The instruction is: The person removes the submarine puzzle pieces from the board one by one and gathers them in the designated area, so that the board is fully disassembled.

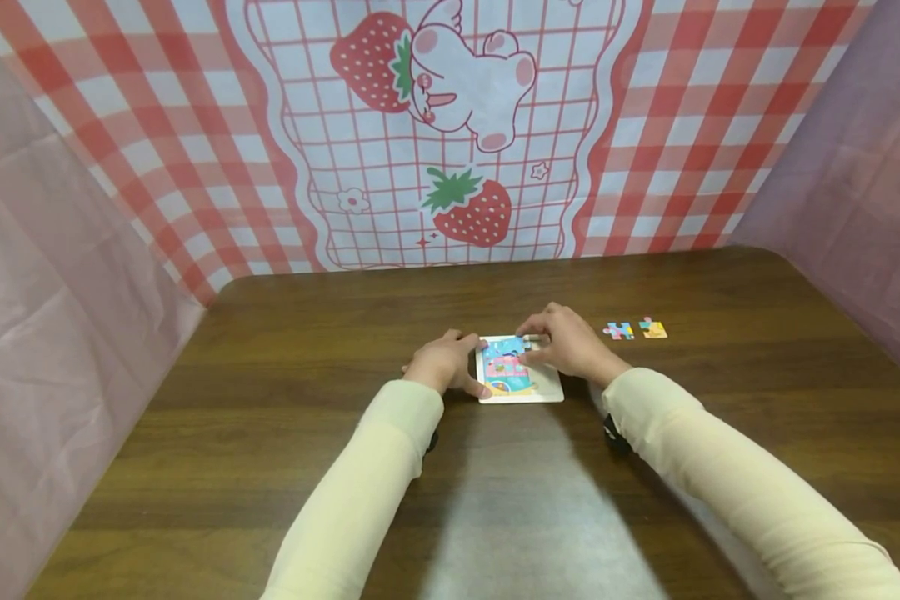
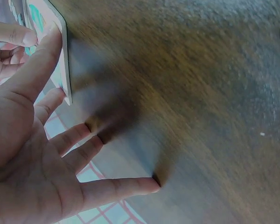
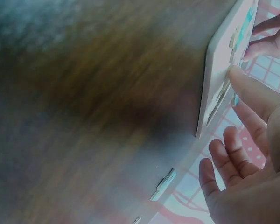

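A small jigsaw tray (image 1: 546,390) with a pale rim lies flat on the table, its left part filled with blue, pink and teal pieces. At its left side is my left hand (image 1: 442,362), thumb on the near left corner and index finger at the far left one; the other fingers spread straight onto the table in the left wrist view. From the right my right hand (image 1: 567,340) reaches over the tray's far edge. Its thumb and index finger pinch a puzzle piece (image 3: 236,100), mostly hidden, low over the tray; the other fingers are loosely bent.
Two loose puzzle pieces lie right of the tray: a pink and blue one (image 1: 619,331) and a yellowish one (image 1: 653,328). A checked strawberry cloth (image 1: 540,208) hangs behind the brown wooden table (image 1: 270,433). Pink cloth hangs at both sides.
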{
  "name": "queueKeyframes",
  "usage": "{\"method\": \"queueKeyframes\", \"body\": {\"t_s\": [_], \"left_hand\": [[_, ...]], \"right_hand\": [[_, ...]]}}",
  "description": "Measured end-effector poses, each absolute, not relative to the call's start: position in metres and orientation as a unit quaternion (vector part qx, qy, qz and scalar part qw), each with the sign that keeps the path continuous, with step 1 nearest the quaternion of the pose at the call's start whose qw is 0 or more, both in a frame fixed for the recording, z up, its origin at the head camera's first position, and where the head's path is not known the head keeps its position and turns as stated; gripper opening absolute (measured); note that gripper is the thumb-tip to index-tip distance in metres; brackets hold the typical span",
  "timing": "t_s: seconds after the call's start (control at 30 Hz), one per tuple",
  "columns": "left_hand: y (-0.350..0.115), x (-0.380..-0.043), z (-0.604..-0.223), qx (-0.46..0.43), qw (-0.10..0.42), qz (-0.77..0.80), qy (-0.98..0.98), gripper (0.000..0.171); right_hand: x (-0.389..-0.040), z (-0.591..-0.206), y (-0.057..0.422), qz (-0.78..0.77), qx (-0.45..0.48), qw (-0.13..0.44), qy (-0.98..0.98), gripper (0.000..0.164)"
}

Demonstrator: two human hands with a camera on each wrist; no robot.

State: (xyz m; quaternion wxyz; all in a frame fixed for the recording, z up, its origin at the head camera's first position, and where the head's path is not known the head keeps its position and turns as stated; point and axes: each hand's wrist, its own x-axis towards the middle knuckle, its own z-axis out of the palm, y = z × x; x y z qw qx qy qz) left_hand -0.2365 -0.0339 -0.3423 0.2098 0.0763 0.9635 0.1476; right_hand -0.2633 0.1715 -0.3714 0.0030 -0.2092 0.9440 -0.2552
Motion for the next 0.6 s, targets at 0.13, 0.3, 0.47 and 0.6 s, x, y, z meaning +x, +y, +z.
{"method": "queueKeyframes", "body": {"t_s": [0.13,0.3,0.47,0.6], "left_hand": [[-0.034,-0.236,-0.341,0.076,0.210,0.151,0.963,0.080],[-0.034,-0.235,-0.340,0.075,0.212,0.153,0.962,0.080],[-0.035,-0.236,-0.340,0.077,0.210,0.155,0.962,0.080],[-0.035,-0.236,-0.340,0.076,0.212,0.155,0.962,0.083]], "right_hand": [[-0.262,-0.372,0.171,-0.236,-0.219,-0.020,0.947,0.033],[-0.263,-0.370,0.175,-0.230,-0.227,-0.030,0.946,0.035],[-0.264,-0.364,0.184,-0.278,-0.211,-0.007,0.937,0.036],[-0.260,-0.355,0.194,-0.300,-0.191,0.007,0.934,0.036]]}}
